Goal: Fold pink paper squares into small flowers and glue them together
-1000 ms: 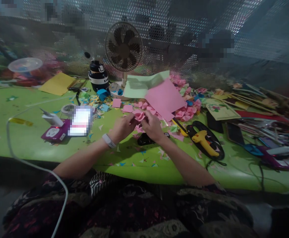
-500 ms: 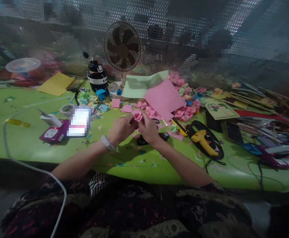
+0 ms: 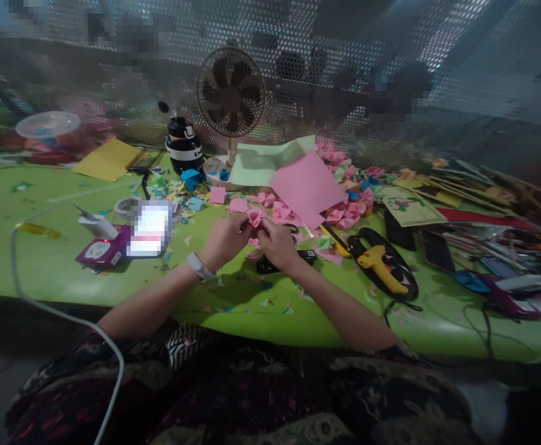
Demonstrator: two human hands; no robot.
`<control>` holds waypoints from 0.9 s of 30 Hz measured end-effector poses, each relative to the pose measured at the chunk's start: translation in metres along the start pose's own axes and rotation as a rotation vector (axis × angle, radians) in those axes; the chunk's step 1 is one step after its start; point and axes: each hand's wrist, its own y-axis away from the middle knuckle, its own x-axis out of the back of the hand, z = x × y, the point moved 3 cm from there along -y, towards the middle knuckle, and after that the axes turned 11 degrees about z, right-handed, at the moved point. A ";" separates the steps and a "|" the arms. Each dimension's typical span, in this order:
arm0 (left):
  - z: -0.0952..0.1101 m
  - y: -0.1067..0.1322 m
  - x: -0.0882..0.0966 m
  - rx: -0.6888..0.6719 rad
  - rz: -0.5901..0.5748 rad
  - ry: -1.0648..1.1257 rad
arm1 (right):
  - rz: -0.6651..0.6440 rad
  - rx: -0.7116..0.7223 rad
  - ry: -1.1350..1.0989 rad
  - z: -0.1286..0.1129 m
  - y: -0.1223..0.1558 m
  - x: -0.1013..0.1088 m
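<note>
Between my two hands is a pink paper flower (image 3: 256, 216), its folded petals facing up. My left hand (image 3: 227, 242), with a white band on the wrist, pinches it from the left. From the other side my right hand (image 3: 276, 243) grips it, thumb and fingertips pressed close together. The fingertips partly hide the flower's base. Under my right hand lie black-handled scissors (image 3: 265, 264), largely covered by it. Just beyond the hands are pink paper squares (image 3: 238, 204) and more folded pink flowers (image 3: 283, 212).
A yellow glue gun (image 3: 382, 269) rests on a black stand at right, beside a yellow cutter (image 3: 336, 240). A lit phone (image 3: 150, 227) and purple power strip (image 3: 104, 249) are at left. Behind stand a fan (image 3: 231, 93) and dark jug (image 3: 184, 148). Pink sheets (image 3: 308, 187) lie mid-table.
Both hands stay around the pink flower, with small shifts of the fingers. The flower has tilted slightly. The whole view has shifted a little.
</note>
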 end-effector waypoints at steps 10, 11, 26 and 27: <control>0.004 0.010 -0.004 -0.072 -0.066 0.090 | -0.290 0.136 0.384 -0.020 0.003 0.001; 0.003 0.011 -0.008 -0.076 -0.076 0.119 | -0.308 0.137 0.429 -0.022 0.004 0.001; -0.012 -0.006 -0.012 0.278 -0.077 1.012 | -0.096 0.004 0.151 0.001 -0.008 0.012; -0.014 -0.007 -0.014 0.320 -0.072 1.032 | -0.089 0.006 0.112 0.002 -0.008 0.012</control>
